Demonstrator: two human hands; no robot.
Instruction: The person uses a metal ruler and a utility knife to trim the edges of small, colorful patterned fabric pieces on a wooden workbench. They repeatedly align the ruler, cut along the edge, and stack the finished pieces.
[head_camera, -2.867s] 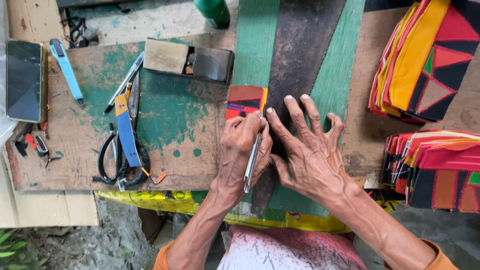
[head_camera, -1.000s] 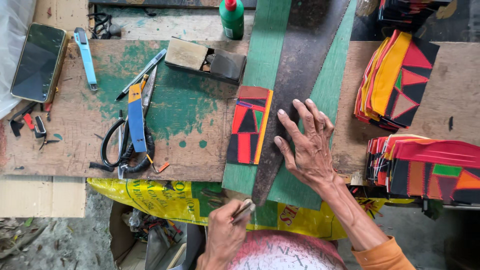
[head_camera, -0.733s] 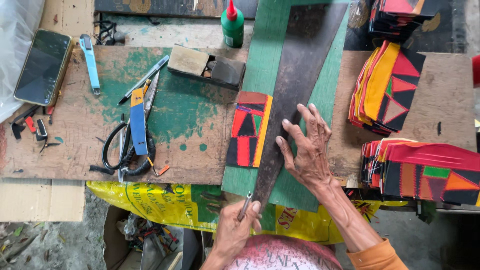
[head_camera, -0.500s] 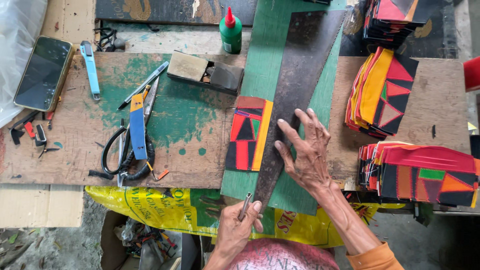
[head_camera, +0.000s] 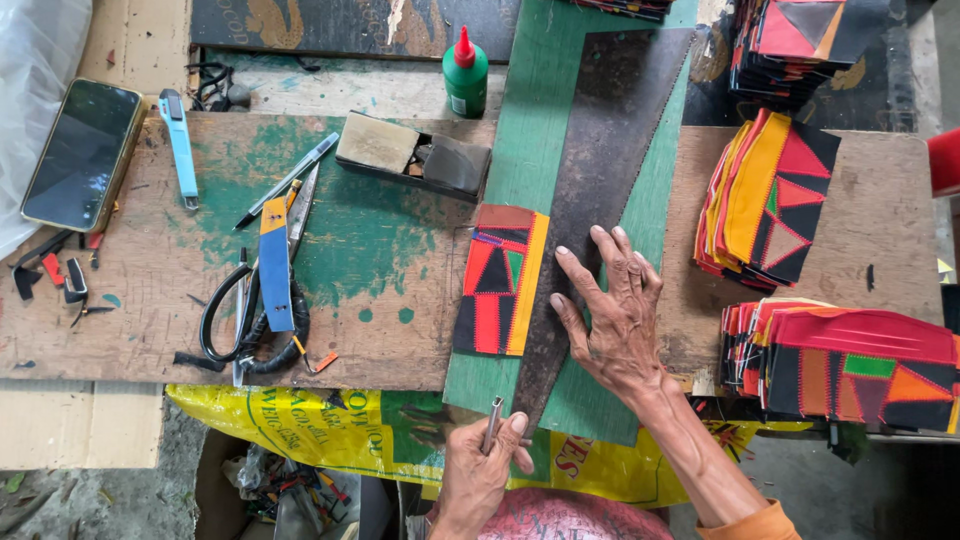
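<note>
Two hands: right hand (head_camera: 615, 320) flat, open grip pinning the dark template (head_camera: 600, 190); left hand (head_camera: 480, 470) grips a metal tool (head_camera: 491, 425). Press firmly, cut close beside the patchwork piece (head_camera: 500, 280).

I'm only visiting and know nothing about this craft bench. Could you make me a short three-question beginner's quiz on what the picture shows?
1. True or false: the right hand lies flat, fingers spread, on the dark triangular template.
2. What does the left hand hold? A) scissors B) a slim metal tool C) the glue bottle
3. Fill the gap: the patchwork piece lies to the ____ of the template in the picture.

Key
1. True.
2. B: the slim metal tool sits in its grip at the bench edge; the scissors and green glue bottle lie untouched.
3. Left.
</note>
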